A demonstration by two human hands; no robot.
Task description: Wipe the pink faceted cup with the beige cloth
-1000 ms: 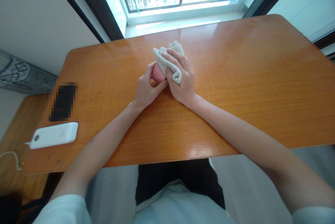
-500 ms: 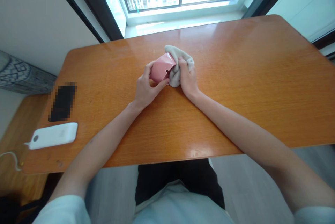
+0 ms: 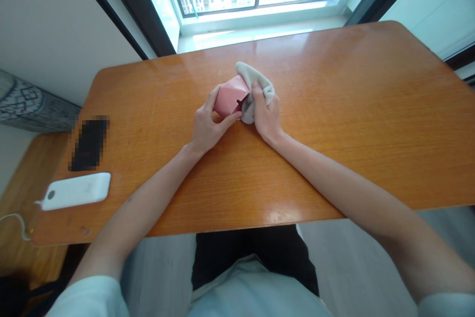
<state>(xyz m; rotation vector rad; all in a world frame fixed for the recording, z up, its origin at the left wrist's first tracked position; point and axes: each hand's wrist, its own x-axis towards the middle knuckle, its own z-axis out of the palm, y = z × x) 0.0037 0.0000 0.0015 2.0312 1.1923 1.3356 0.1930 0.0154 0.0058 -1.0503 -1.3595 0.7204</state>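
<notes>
Centre of the orange wooden table [image 3: 334, 158], left hand [image 3: 206, 126] curled around a pink hollow cup [image 3: 230, 97]; right hand [image 3: 266, 119] gripped a crumpled off-white cloth [image 3: 256, 84], touching the cup.

Flat black rectangle [image 3: 89, 144] blurred into pixels, pink angular object [image 3: 230, 98] partly hidden by the left hand [image 3: 210, 126], crumpled off-white cloth [image 3: 260, 79] partly covered by the right hand [image 3: 266, 119], grey patterned cylinder [image 3: 22, 102] cut off by the left edge
</notes>
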